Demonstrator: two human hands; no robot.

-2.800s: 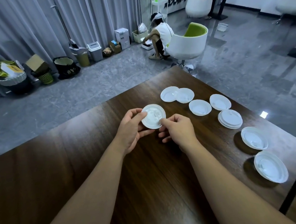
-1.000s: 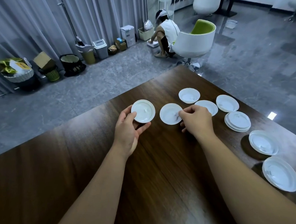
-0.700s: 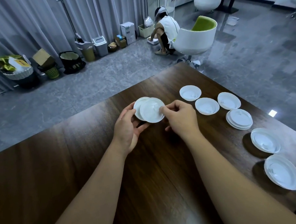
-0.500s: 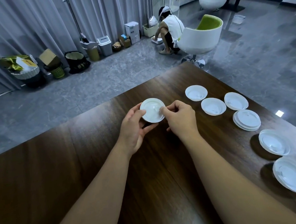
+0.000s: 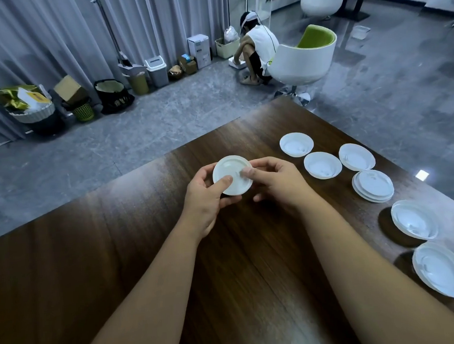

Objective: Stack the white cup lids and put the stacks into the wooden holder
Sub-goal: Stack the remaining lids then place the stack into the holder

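Head view looks down on a big dark brown wooden table point(image 5: 94, 271) with a shiny top, and past its far edge lies a grey stone floor point(image 5: 165, 127). On the floor stands a round white chair point(image 5: 303, 60) with a green inside, and a person point(image 5: 256, 52) crouches just beside it. Two bare arms reach over the table. Both hands meet near the middle of the table and hold one small stack of white lids point(image 5: 232, 175) up off the wood — it is round, flat and plain white, with a raised rim. The left hand point(image 5: 206, 199) curls round the stack's left edge, thumb pressed on top. The right hand point(image 5: 276, 179) pinches the right edge with thumb and fingers. To the right, more lids lie on the table. Two large ones point(image 5: 441, 268) sit nearest the right edge, open side up like shallow bowls. Further back is a short pile of lids point(image 5: 373, 185), flat side up. Three single lids point(image 5: 323, 164) lie beyond it, close together — all thin, white and round.
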